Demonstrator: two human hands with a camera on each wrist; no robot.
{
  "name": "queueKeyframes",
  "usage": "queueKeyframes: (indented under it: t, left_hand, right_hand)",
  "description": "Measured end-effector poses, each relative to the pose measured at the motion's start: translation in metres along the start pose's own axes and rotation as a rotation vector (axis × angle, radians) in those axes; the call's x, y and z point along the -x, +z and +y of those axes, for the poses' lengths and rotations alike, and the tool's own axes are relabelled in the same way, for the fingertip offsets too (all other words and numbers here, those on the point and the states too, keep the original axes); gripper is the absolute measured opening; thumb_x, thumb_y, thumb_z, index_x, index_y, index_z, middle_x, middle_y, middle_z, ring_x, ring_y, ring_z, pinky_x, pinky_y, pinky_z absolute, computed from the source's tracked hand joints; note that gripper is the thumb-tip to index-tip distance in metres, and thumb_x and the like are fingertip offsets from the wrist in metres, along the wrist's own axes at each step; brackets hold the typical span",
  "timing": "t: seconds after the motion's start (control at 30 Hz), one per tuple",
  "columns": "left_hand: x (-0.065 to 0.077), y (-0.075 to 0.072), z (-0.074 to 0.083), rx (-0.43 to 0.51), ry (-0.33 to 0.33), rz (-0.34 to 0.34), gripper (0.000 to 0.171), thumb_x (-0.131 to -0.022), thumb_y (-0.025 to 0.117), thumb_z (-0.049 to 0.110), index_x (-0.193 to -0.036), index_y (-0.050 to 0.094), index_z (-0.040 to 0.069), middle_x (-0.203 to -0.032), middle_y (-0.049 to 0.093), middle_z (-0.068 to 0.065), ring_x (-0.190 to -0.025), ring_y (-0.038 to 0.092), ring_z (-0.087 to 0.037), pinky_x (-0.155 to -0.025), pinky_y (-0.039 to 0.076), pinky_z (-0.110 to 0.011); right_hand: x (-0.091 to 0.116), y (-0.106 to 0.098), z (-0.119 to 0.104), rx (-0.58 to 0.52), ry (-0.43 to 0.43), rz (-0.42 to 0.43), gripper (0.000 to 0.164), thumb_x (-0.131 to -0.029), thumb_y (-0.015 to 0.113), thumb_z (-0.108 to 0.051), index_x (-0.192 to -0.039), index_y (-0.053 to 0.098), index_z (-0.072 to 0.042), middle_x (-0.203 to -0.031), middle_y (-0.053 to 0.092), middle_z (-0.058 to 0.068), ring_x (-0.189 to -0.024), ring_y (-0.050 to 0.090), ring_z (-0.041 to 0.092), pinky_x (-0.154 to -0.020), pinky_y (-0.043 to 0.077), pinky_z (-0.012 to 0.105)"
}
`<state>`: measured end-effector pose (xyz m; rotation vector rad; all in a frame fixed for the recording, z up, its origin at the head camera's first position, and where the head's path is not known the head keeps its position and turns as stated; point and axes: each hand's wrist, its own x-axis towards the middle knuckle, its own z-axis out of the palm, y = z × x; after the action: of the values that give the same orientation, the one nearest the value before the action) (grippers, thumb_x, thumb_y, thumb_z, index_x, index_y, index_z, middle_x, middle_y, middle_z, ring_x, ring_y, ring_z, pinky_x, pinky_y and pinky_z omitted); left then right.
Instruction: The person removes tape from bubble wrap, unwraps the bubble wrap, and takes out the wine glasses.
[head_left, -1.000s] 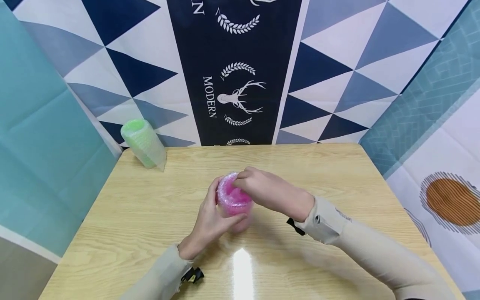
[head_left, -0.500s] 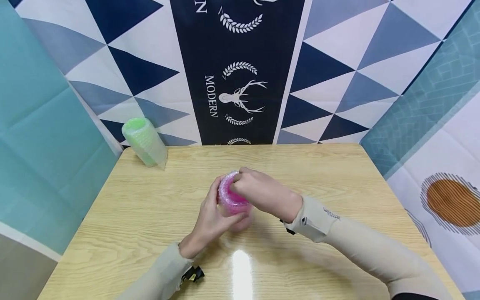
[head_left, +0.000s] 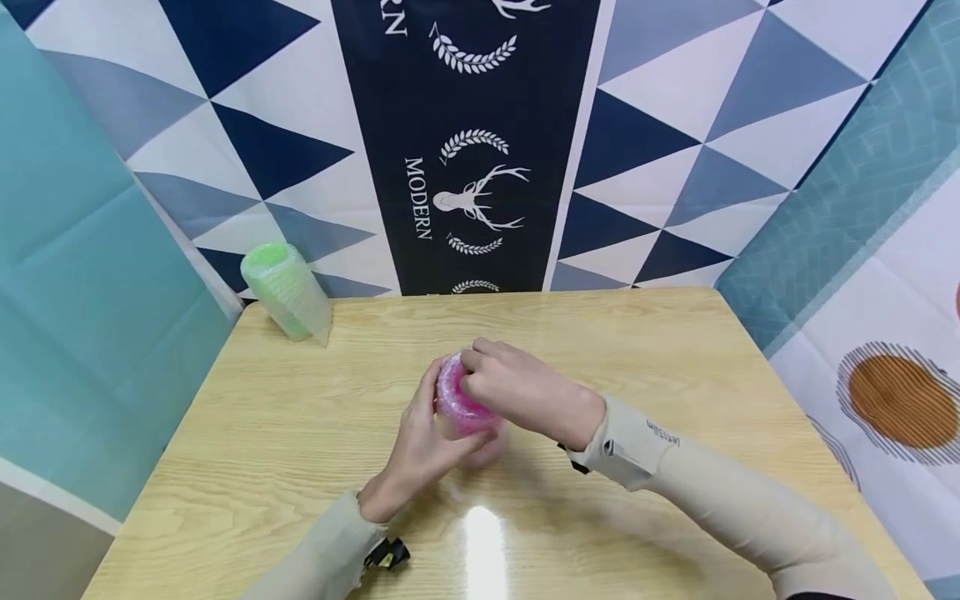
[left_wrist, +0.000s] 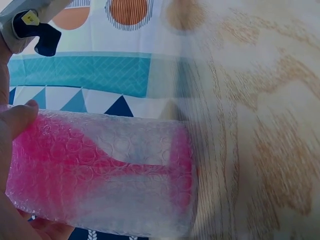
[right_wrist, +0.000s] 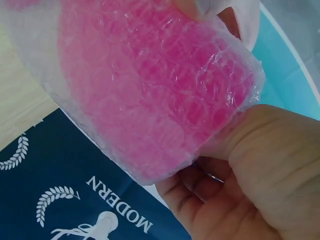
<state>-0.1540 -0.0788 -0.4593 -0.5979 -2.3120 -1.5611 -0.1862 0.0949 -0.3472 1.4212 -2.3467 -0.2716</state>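
A pink goblet [left_wrist: 55, 165], rolled in clear bubble wrap [left_wrist: 140, 210], stands upright on the wooden table in the middle of the head view. Its bowl, thin stem and foot show through the wrap in the left wrist view. My left hand [head_left: 420, 433] grips the wrapped goblet round its side, thumb on the near face. At the open top, my right hand [head_left: 525, 392] has its fingers curled over the rim and pinches the edge of the bubble wrap. In the right wrist view, that hand [right_wrist: 255, 185] partly hides behind the wrap, so its fingertips are not all visible.
Another bubble-wrapped roll, green inside [head_left: 281, 287], stands at the table's back left corner. The wooden table [head_left: 637, 350] meets a patterned cloth backdrop [head_left: 480, 100] behind and cloth panels at both sides.
My right hand has shifted slightly left and closer over the goblet's top, its fingers working at the rim. The left hand keeps its grip, and the green roll stays put.
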Motion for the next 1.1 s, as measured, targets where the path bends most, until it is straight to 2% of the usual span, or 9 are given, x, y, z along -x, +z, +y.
queueKeyframes:
  t: [0.13, 0.33, 0.5, 0.7, 0.97, 1.1]
  left_hand:
    - [0.002, 0.000, 0.002, 0.013, -0.004, 0.011, 0.103, -0.075, 0.094, 0.027, -0.157, 0.032, 0.018, -0.149, 0.051, -0.005, -0.128, 0.060, -0.021, -0.101, 0.057, -0.036]
    - [0.001, 0.001, 0.002, -0.005, 0.018, 0.023, 0.103, -0.074, 0.094, 0.026, -0.157, 0.033, 0.014, -0.147, 0.053, -0.008, -0.124, 0.062, -0.023, -0.099, 0.059, -0.038]
    - [0.001, 0.003, 0.001, -0.002, 0.039, 0.014, 0.103, -0.074, 0.093, 0.020, -0.157, 0.033, 0.015, -0.145, 0.055, -0.011, -0.124, 0.063, -0.026, -0.100, 0.058, -0.040]
    - [0.002, 0.004, 0.002, 0.012, 0.020, 0.005, 0.104, -0.073, 0.093, 0.018, -0.157, 0.032, 0.020, -0.145, 0.055, -0.007, -0.128, 0.060, -0.024, -0.105, 0.055, -0.043]
    - [0.003, 0.004, 0.002, 0.021, 0.016, -0.007, 0.106, -0.070, 0.093, 0.018, -0.157, 0.032, 0.020, -0.143, 0.056, -0.005, -0.126, 0.060, -0.023, -0.106, 0.055, -0.043]
    - [0.004, 0.005, 0.003, 0.020, 0.017, -0.001, 0.107, -0.069, 0.093, 0.018, -0.157, 0.033, 0.019, -0.141, 0.058, -0.006, -0.126, 0.060, -0.023, -0.107, 0.054, -0.045]
  right_hand:
    - [0.000, -0.002, -0.001, 0.013, -0.004, -0.010, 0.022, -0.080, 0.085, -0.004, -0.100, 0.080, -0.013, -0.096, 0.071, 0.003, -0.086, 0.061, 0.018, -0.082, 0.057, 0.026]
    - [0.005, -0.004, 0.002, 0.016, -0.006, 0.049, 0.023, -0.083, 0.079, -0.001, -0.105, 0.078, -0.008, -0.096, 0.073, 0.005, -0.084, 0.061, 0.020, -0.082, 0.056, 0.027]
    - [0.013, -0.006, 0.008, -0.143, 0.053, 0.082, 0.021, -0.083, 0.075, 0.004, -0.102, 0.077, -0.006, -0.097, 0.071, 0.008, -0.085, 0.063, 0.021, -0.078, 0.060, 0.025]
    - [0.018, -0.013, 0.019, -0.316, 0.080, 0.124, 0.017, -0.082, 0.074, 0.008, -0.093, 0.074, -0.005, -0.091, 0.068, 0.008, -0.082, 0.064, 0.019, -0.075, 0.061, 0.024]
    - [0.023, -0.023, 0.035, -0.380, 0.026, 0.297, 0.020, -0.080, 0.075, 0.013, -0.092, 0.070, -0.002, -0.092, 0.067, 0.008, -0.083, 0.067, 0.018, -0.076, 0.062, 0.023]
    - [0.025, -0.030, 0.043, -0.404, 0.030, 0.346, 0.024, -0.080, 0.068, 0.019, -0.093, 0.067, -0.001, -0.093, 0.066, 0.009, -0.086, 0.066, 0.021, -0.078, 0.062, 0.026]
